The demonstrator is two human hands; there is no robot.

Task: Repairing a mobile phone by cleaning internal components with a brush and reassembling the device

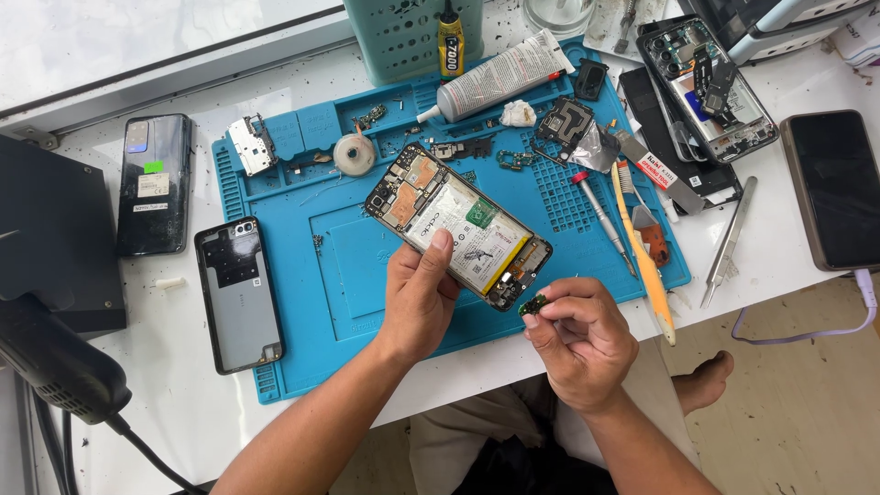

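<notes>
My left hand [417, 298] holds an opened phone [458, 225] with its back off, thumb pressed on the white battery, above the blue repair mat [321, 266]. The phone is tilted, its circuit board up left and its lower end down right. My right hand [577, 339] pinches a small dark green circuit part [533, 304] between thumb and fingers, right beside the phone's lower end.
A phone back cover [238, 293] and a dark phone [154, 183] lie at the left. A glue tube [500, 78], screwdriver [600, 218], orange toothbrush [646, 266], tweezers [729, 243], another opened phone [706, 82] and a black-screened phone [836, 188] lie to the right.
</notes>
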